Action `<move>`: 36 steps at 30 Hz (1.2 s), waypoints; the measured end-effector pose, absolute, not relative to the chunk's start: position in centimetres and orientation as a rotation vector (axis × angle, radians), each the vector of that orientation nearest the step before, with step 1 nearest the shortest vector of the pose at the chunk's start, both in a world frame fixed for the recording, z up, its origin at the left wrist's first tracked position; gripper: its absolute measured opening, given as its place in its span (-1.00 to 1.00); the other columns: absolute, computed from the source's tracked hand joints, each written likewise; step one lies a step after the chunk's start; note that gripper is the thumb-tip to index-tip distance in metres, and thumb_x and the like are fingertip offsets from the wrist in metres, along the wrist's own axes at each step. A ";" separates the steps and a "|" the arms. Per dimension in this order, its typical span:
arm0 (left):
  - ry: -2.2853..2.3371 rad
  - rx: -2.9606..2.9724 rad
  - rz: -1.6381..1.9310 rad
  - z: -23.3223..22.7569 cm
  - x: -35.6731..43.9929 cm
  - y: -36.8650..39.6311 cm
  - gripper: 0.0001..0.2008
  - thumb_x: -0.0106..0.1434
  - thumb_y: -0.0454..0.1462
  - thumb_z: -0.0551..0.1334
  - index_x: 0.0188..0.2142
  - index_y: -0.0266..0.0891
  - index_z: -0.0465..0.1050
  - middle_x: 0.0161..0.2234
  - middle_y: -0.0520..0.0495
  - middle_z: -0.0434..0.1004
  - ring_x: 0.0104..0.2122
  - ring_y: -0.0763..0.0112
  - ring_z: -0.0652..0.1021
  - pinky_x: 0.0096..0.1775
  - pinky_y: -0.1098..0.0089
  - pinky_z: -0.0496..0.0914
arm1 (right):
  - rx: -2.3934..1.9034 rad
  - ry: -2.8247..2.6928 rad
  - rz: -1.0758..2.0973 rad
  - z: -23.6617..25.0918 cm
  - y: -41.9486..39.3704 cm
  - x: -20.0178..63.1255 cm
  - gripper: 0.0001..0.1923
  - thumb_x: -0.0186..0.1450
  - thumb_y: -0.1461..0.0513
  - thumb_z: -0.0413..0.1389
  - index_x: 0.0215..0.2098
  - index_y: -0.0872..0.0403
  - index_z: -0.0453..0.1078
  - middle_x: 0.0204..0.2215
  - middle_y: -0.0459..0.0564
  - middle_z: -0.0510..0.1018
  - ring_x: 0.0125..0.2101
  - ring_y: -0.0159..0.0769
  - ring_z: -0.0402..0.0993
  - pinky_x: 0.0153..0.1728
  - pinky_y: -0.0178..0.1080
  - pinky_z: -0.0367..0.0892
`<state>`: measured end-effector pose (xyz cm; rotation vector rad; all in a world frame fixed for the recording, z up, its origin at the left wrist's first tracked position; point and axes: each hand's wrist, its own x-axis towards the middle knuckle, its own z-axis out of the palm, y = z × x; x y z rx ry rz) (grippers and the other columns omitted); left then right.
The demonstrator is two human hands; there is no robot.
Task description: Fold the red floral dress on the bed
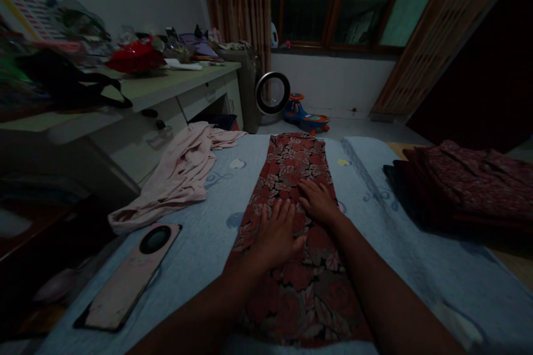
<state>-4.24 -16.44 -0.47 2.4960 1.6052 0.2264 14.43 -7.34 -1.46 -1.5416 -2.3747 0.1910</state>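
A long strip of folded red floral cloth (297, 161), patterned with roses and leaves, lies lengthwise on the blue bed cover (204, 272). My left hand (277, 236) rests palm down on its middle, fingers spread. Slightly farther up and to the right, my right hand (318, 202) also lies flat on the cloth with its fingers apart. Neither hand grips anything. Whether the cloth is a garment such as trousers I cannot tell.
A pink crumpled cloth (183, 172) and a phone (129, 277) lie at the left. Folded dark red clothes (470, 183) are stacked at the right. Beyond the bed stand a cluttered desk (175, 91), a round bladeless fan (260, 94) and a blue ride-on toy (303, 116).
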 end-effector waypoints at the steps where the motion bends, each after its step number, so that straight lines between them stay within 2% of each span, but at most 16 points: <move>1: 1.605 2.498 0.222 -0.5 -4.3 -16.4 -0.19 0.35 0.14 -0.02 0.43 -0.25 -0.08 0.45 -0.15 -0.14 0.43 0.01 -0.13 0.35 -0.21 -0.20 | -1.541 -2.360 0.190 -1.3 -7.3 14.5 -0.46 0.39 0.20 0.00 0.32 0.08 0.17 0.35 0.14 0.22 0.32 -0.07 0.10 0.28 0.17 -0.07; 4: 1.596 2.503 0.207 -0.4 -4.3 -16.4 -0.18 0.35 0.15 -0.03 0.43 -0.26 -0.07 0.46 -0.15 -0.15 0.43 0.03 -0.14 0.35 -0.20 -0.19 | -1.475 -2.295 0.145 -0.4 -7.3 14.4 -0.54 0.38 0.20 0.01 0.22 0.12 0.29 0.26 0.17 0.34 0.24 -0.09 0.20 0.23 0.02 0.08; 7: 1.600 2.501 0.210 -0.2 -4.3 -16.4 -0.18 0.35 0.15 -0.03 0.43 -0.27 -0.08 0.46 -0.16 -0.15 0.43 0.02 -0.15 0.35 -0.20 -0.20 | -1.418 -2.300 0.106 0.7 -7.9 14.0 -0.74 0.38 0.22 0.00 -0.06 0.09 0.45 -0.03 0.13 0.52 0.01 -0.13 0.37 0.07 -0.12 0.23; 10: 1.599 2.496 0.210 -0.1 -4.3 -16.5 -0.19 0.35 0.14 -0.02 0.43 -0.23 -0.09 0.46 -0.15 -0.15 0.43 0.00 -0.13 0.34 -0.21 -0.19 | -1.406 -2.404 0.085 1.0 -8.5 13.4 -0.83 0.32 0.25 0.04 -0.20 0.07 0.46 -0.17 0.09 0.52 -0.11 -0.14 0.38 -0.02 -0.16 0.25; 17: 1.593 2.481 0.201 0.1 -4.2 -16.4 -0.18 0.34 0.15 -0.03 0.43 -0.25 -0.07 0.46 -0.16 -0.15 0.43 -0.01 -0.10 0.35 -0.19 -0.18 | -1.489 -2.437 0.046 0.2 -8.2 13.1 -0.79 0.32 0.27 0.06 -0.10 0.10 0.45 -0.13 0.11 0.51 -0.08 -0.15 0.39 0.00 -0.16 0.26; 19: 1.588 2.473 0.197 0.1 -4.2 -16.4 -0.18 0.34 0.16 -0.03 0.43 -0.25 -0.07 0.46 -0.16 -0.15 0.43 0.00 -0.10 0.35 -0.19 -0.17 | -1.468 -2.438 0.065 0.0 -8.0 13.3 -0.73 0.33 0.27 0.05 -0.02 0.12 0.43 -0.01 0.14 0.50 0.03 -0.14 0.38 0.08 -0.14 0.24; 22: 1.590 2.474 0.217 0.1 -4.2 -16.4 -0.18 0.34 0.15 -0.02 0.42 -0.25 -0.06 0.45 -0.16 -0.13 0.43 0.00 -0.10 0.34 -0.21 -0.18 | -1.476 -2.429 0.089 -0.5 -7.7 13.5 -0.63 0.34 0.27 0.04 0.11 0.15 0.37 0.20 0.18 0.39 0.20 -0.12 0.28 0.20 -0.07 0.16; 25: 1.589 2.474 0.252 0.0 -4.2 -16.4 -0.18 0.34 0.15 -0.03 0.42 -0.25 -0.05 0.45 -0.17 -0.12 0.43 0.01 -0.10 0.34 -0.20 -0.17 | -1.499 -2.438 0.185 -0.8 -7.3 13.9 -0.57 0.35 0.27 0.03 0.18 0.16 0.33 0.28 0.21 0.31 0.27 -0.11 0.21 0.25 -0.01 0.12; 29: 1.589 2.474 0.262 0.0 -4.2 -16.4 -0.18 0.34 0.15 -0.01 0.42 -0.28 -0.04 0.45 -0.20 -0.11 0.43 0.01 -0.11 0.35 -0.18 -0.19 | -1.477 -2.392 0.329 0.0 -7.3 14.0 -0.54 0.33 0.27 0.04 0.20 0.15 0.32 0.29 0.22 0.31 0.28 -0.11 0.21 0.26 -0.01 0.14; 34: 1.575 2.484 0.245 0.0 -4.3 -16.3 -0.17 0.32 0.14 0.03 0.41 -0.29 -0.02 0.45 -0.19 -0.10 0.43 -0.01 -0.10 0.34 -0.21 -0.18 | -1.451 -2.237 0.303 0.9 -9.2 12.8 -0.60 0.35 0.35 -0.05 0.10 0.11 0.40 0.13 0.13 0.48 0.15 -0.21 0.37 0.18 -0.11 0.24; 36: 1.576 2.489 0.235 0.0 -4.3 -16.3 -0.17 0.32 0.13 0.03 0.42 -0.29 -0.04 0.44 -0.20 -0.09 0.42 -0.02 -0.09 0.33 -0.23 -0.16 | -1.470 -2.246 0.289 0.4 -10.0 12.3 -0.61 0.34 0.36 -0.04 0.08 0.13 0.41 0.12 0.14 0.50 0.15 -0.22 0.37 0.19 -0.14 0.23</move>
